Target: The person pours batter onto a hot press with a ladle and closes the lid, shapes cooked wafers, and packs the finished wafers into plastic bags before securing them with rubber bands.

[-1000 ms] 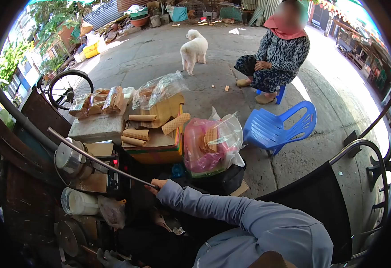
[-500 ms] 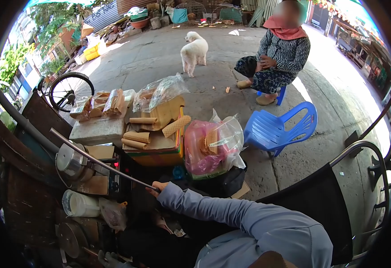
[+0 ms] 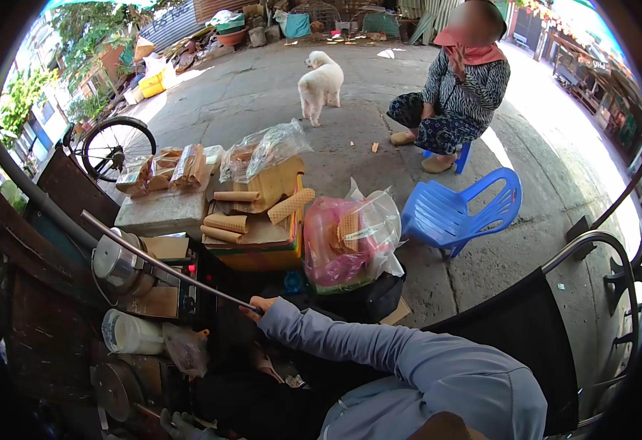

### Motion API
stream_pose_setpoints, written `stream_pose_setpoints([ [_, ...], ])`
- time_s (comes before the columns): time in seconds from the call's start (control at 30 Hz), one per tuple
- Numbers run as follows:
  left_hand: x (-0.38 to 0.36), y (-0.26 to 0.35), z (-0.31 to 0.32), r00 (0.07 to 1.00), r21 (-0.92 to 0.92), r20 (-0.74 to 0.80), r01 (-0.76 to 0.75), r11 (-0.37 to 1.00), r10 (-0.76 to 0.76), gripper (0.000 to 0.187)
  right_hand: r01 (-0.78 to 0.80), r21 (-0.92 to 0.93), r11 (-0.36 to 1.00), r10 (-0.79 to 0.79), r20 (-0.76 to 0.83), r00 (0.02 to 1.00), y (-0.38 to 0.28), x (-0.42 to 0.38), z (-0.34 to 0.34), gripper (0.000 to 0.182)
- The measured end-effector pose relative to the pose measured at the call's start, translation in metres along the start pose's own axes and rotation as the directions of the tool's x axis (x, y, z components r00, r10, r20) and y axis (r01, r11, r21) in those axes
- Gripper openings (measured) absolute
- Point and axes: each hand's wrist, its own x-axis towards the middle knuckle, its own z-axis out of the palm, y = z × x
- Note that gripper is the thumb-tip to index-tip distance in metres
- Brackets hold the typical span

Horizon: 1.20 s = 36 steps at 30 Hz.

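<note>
My right hand [image 3: 260, 306], at the end of a grey-blue sleeve, is closed around the near end of a long metal rod [image 3: 167, 265]. The rod slants up and left, passing over a round metal press [image 3: 115, 258]. At the bottom edge my left hand [image 3: 180, 425], in a grey glove, is partly cut off. Its fingers seem wrapped around a thin handle [image 3: 147, 412] that leads to a dark round iron [image 3: 118, 391]. Between the two lie a white tub of pale batter [image 3: 136, 334] and a knotted plastic bag [image 3: 186, 349].
Rolled wafers [image 3: 225, 224] lie on a yellow box [image 3: 255, 258], beside bagged wafers [image 3: 161, 170] on a foam box [image 3: 161, 215]. A pink bag [image 3: 332, 242], blue chair [image 3: 460, 213], seated person [image 3: 461, 92], white dog [image 3: 321, 86] and bicycle wheel [image 3: 119, 149] are around.
The seated person has raised one hand from the lap toward the chin. My hands and the rod hold nearly the same place; the view has shifted slightly.
</note>
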Motion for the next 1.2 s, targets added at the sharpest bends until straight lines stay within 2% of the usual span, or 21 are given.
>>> stream_pose_setpoints([
  [0.07, 0.002, -0.005, -0.001, 1.0, -0.04, 0.013, 0.012, 0.999, -0.011, 0.027, -0.007, -0.015, 1.0, 0.007, 0.006, 1.0, -0.003, 0.0, -0.001, 0.026],
  [0.17, 0.005, 0.001, -0.008, 0.987, -0.124, 0.149, 0.073, 0.99, -0.054, 0.029, -0.003, -0.029, 1.0, 0.003, 0.007, 1.0, -0.005, 0.0, -0.002, 0.025],
  [0.27, 0.011, 0.001, -0.01, 0.959, -0.188, 0.176, 0.252, 0.949, -0.22, 0.031, 0.02, -0.029, 0.999, -0.02, -0.003, 1.0, 0.002, 0.001, 0.003, 0.027],
  [0.37, 0.005, 0.011, -0.003, 0.976, -0.134, 0.083, 0.209, 0.969, -0.199, 0.025, 0.025, -0.004, 1.0, -0.025, -0.016, 1.0, 0.002, 0.0, 0.003, 0.03],
  [0.47, 0.022, 0.001, -0.005, 0.875, -0.309, 0.062, 0.474, 0.825, -0.48, 0.015, 0.003, -0.004, 1.0, -0.003, -0.016, 1.0, 0.0, 0.001, 0.001, 0.033],
  [0.5, 0.013, 0.007, 0.004, 0.934, -0.256, -0.088, 0.314, 0.914, -0.346, 0.014, -0.008, -0.008, 1.0, 0.008, -0.009, 1.0, -0.002, 0.001, -0.001, 0.034],
  [0.53, -0.004, 0.022, 0.02, 0.955, -0.175, -0.227, 0.151, 0.973, -0.189, 0.014, -0.019, -0.011, 1.0, 0.019, -0.003, 1.0, -0.003, 0.001, -0.002, 0.035],
  [0.83, -0.016, 0.039, 0.029, 0.946, 0.132, -0.322, 0.015, 0.991, 0.028, 0.021, 0.004, -0.002, 1.0, -0.004, -0.018, 1.0, -0.002, 0.001, -0.001, 0.037],
  [0.87, -0.018, 0.044, 0.023, 0.975, 0.131, -0.214, -0.026, 0.991, 0.054, 0.021, 0.0, -0.003, 1.0, 0.0, -0.012, 1.0, -0.002, 0.001, -0.002, 0.037],
  [0.97, -0.016, 0.044, 0.008, 0.998, 0.097, -0.026, 0.064, 0.993, -0.062, 0.022, -0.019, -0.009, 1.0, 0.019, 0.011, 1.0, -0.005, 0.001, -0.003, 0.038],
  [1.07, -0.013, 0.039, 0.007, 0.999, 0.116, -0.016, 0.049, 0.992, -0.048, 0.023, -0.043, -0.017, 0.999, 0.043, 0.036, 0.998, -0.005, 0.001, -0.004, 0.04],
  [1.17, -0.014, 0.04, 0.006, 0.992, 0.05, -0.007, 0.126, 0.991, -0.126, 0.023, -0.043, -0.015, 0.999, 0.043, 0.036, 0.998, -0.004, 0.001, -0.004, 0.041],
  [1.2, -0.014, 0.039, 0.006, 0.995, 0.058, 0.001, 0.102, 0.993, -0.102, 0.023, -0.041, -0.013, 0.999, 0.041, 0.034, 0.999, -0.004, 0.001, -0.003, 0.041],
])
